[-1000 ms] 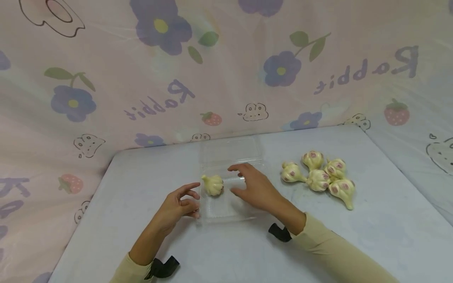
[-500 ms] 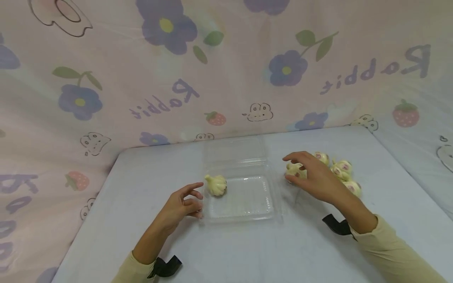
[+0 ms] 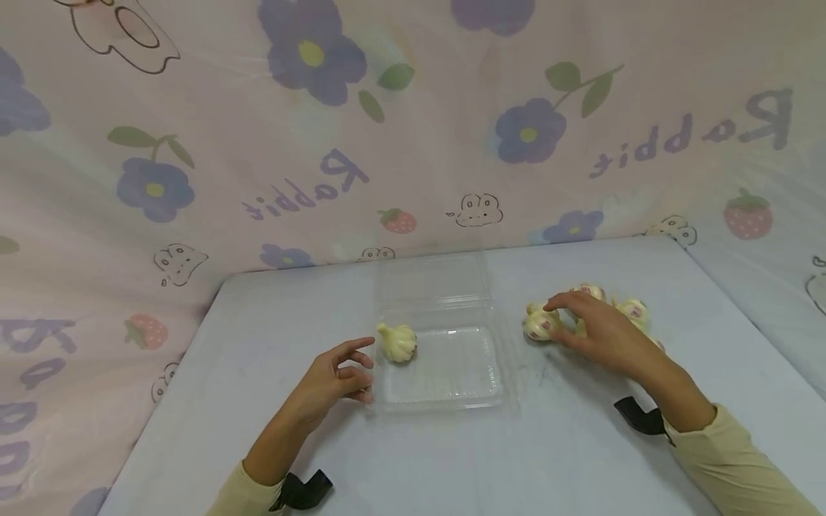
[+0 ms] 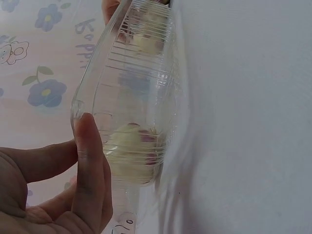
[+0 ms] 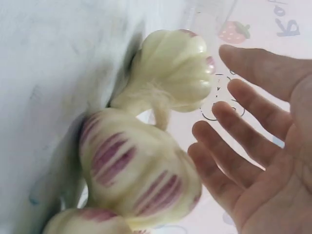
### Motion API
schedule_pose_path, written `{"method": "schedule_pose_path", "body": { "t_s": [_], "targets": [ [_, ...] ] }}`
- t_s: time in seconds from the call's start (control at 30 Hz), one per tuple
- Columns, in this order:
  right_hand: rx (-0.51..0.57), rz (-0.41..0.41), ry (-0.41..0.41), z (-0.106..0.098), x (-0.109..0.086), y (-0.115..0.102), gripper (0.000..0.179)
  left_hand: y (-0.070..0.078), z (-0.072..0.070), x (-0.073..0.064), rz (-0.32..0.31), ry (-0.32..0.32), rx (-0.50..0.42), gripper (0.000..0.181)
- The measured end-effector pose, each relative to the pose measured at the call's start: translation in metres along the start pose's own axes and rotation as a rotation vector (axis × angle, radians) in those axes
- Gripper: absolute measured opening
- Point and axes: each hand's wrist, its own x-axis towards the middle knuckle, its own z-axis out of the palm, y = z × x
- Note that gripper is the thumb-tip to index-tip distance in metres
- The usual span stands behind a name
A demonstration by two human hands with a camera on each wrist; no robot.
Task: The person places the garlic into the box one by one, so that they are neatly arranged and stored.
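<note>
A clear plastic clamshell box (image 3: pixel 445 407) lies with its lid (image 3: pixel 432 279) folded back. One garlic bulb (image 3: pixel 399 342) sits inside at its left; through the ribbed wall the same bulb (image 4: pixel 134 153) shows in the left wrist view. My left hand (image 3: pixel 332 380) is at the box's left side, a fingertip (image 4: pixel 88 129) touching the rim. To the right of the box, my right hand (image 3: pixel 603 330) reaches over a group of garlic bulbs, thumb and forefinger either side of the leftmost bulb (image 3: pixel 539 322). In the right wrist view its fingers (image 5: pixel 253 117) are spread, apart from the purple-streaked bulb (image 5: pixel 141 165).
More garlic bulbs (image 3: pixel 632 312) lie beneath and behind the right hand, partly hidden by it. The white-covered table (image 3: pixel 277 315) ends at a patterned cloth backdrop (image 3: pixel 413 143). Each wrist wears a black mount (image 3: pixel 639 416).
My right hand has moved right, from above the box to the garlic bulbs, then slightly further to the leftmost one. The left hand stays at the box's side. The head view has shifted slightly.
</note>
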Motion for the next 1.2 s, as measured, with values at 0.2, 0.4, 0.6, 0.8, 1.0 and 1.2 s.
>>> {"method": "schedule_pose_path", "body": {
  "t_s": [0.2, 0.4, 0.6, 0.8, 1.0, 1.2],
  "targets": [
    [-0.021, -0.022, -0.072, 0.007, 0.002, 0.003, 0.045, -0.002, 0.0, 0.0, -0.004, 0.007, 0.017, 0.067],
    [-0.052, -0.043, -0.093, 0.006, 0.0, -0.002, 0.045, -0.002, 0.0, 0.001, -0.003, 0.002, 0.022, 0.067],
    [-0.071, -0.071, -0.069, 0.008, -0.001, 0.0, 0.041, -0.003, 0.0, 0.001, -0.001, 0.003, 0.021, 0.067],
    [-0.069, -0.049, -0.057, 0.012, 0.0, 0.001, 0.039, -0.002, -0.001, 0.0, 0.006, -0.008, 0.025, 0.067],
    [-0.076, -0.04, -0.045, 0.015, 0.001, 0.002, 0.035, -0.001, 0.0, 0.0, -0.003, -0.01, 0.016, 0.066],
    [-0.077, -0.016, -0.031, 0.017, 0.002, 0.001, 0.034, -0.003, 0.0, 0.002, -0.006, -0.009, 0.008, 0.066]
  ]
}}
